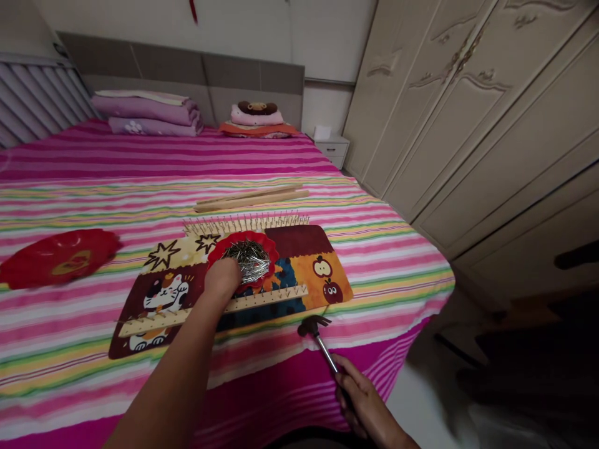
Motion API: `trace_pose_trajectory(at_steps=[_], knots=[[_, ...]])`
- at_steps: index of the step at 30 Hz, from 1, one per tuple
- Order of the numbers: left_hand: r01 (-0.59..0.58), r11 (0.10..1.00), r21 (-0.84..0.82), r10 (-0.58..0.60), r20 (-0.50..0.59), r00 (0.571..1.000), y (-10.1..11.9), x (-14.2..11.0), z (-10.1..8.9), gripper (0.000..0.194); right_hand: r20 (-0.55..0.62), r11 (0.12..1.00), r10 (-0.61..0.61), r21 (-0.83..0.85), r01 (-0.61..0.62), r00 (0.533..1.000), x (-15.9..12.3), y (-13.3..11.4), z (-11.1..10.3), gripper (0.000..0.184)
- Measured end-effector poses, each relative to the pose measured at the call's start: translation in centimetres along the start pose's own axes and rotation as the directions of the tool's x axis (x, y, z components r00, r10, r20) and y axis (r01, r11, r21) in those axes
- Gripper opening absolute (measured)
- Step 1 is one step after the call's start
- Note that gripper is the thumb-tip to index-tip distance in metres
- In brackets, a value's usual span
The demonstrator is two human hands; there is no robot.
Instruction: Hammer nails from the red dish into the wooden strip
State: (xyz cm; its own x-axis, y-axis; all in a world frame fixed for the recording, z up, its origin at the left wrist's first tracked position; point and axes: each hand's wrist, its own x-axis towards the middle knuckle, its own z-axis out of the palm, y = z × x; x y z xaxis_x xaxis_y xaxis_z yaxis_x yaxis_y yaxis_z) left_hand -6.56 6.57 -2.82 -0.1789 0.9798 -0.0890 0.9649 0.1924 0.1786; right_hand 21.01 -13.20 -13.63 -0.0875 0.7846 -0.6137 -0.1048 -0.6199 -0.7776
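Observation:
My left hand [225, 274] reaches into a red scalloped dish [272, 243] heaped with loose metal nails [255, 260]; its fingers are hidden from me. In my right hand [358, 396] is a claw hammer [322, 343], gripped by the handle, its dark head resting over the near edge of the bed. A wooden strip [269, 299] with several nails standing in it lies across a patterned mat [334, 243], passing beyond my left forearm. Behind the dish stand more wooden strips [243, 223] full of upright nails.
Plain wooden strips [253, 198] lie farther back on the striped bedspread [374, 237]. A red plate [60, 259] sits at the left. Folded bedding [150, 112] is by the headboard [168, 72]. A tall wardrobe [449, 112] lines the right side.

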Motion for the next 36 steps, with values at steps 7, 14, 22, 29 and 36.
trace_pose_trajectory(at_steps=[7, 14, 22, 29, 36], knots=[[0.022, 0.542, -0.84, -0.04, 0.0, 0.999, 0.1, -4.8, -0.1, 0.029, 0.014, 1.0, -0.014, -0.014, 0.014, 1.0, 0.1, 0.3, -0.2, 0.058], [0.107, 0.397, -0.912, -0.065, 0.089, 0.994, 1.6, -7.7, 3.8, 0.026, -0.02, 0.999, 0.001, -0.053, -0.002, 1.0, -0.6, -0.6, 0.2, 0.053], [-0.04, 0.614, -0.788, -0.123, -0.145, 0.982, 2.8, -8.8, 6.4, 0.018, -0.007, 0.998, -0.009, -0.059, 0.009, 1.0, -0.6, -0.6, 0.1, 0.05], [-0.076, 0.618, -0.782, -0.131, -0.198, 0.971, 3.2, -8.7, 7.5, 0.021, -0.006, 0.999, 0.002, -0.042, -0.002, 1.0, -0.3, -0.2, -0.2, 0.053], [-0.13, 0.626, -0.769, -0.146, -0.279, 0.949, 3.2, -8.7, 8.4, 0.021, -0.018, 0.999, -0.001, -0.049, 0.001, 1.0, -0.3, -0.1, -0.1, 0.054]])
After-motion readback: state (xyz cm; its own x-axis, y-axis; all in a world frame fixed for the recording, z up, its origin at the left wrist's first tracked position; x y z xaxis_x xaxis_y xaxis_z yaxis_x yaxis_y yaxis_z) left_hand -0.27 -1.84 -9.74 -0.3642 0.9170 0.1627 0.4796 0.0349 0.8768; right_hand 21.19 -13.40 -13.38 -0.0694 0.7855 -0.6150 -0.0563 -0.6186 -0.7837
